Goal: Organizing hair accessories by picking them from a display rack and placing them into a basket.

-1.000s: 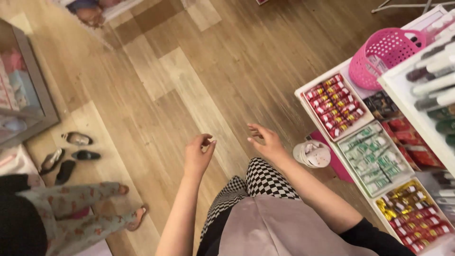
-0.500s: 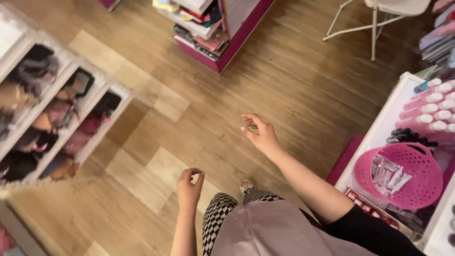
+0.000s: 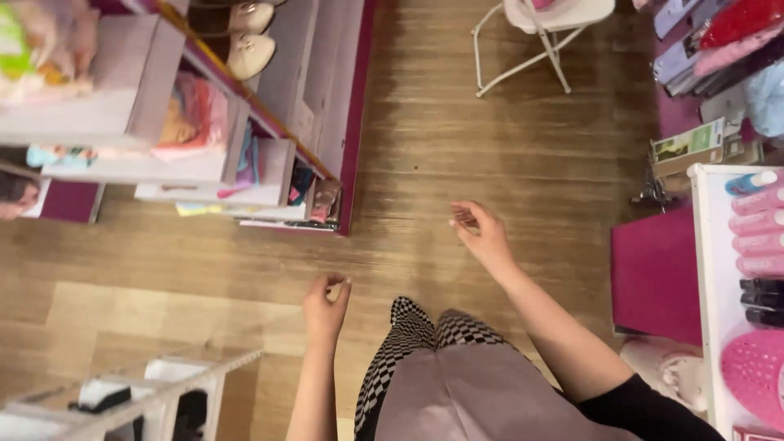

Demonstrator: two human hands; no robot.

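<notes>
Both hands hang empty over the brown wooden plank floor (image 3: 506,139), left hand (image 3: 325,304) fingers loosely curled together, right hand (image 3: 482,233) fingers slightly apart, nothing picked up yet from the white desk (image 3: 709,269) beside the right fingers.

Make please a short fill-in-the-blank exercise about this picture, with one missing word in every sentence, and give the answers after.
1. Both hands, the left hand and the right hand, hold ____.
2. The floor is made of ____ planks.
3. The folding chair at the top is ____ in colour.
4. The basket at the lower right is ____.

Missing words: nothing; wooden; white; pink
</notes>
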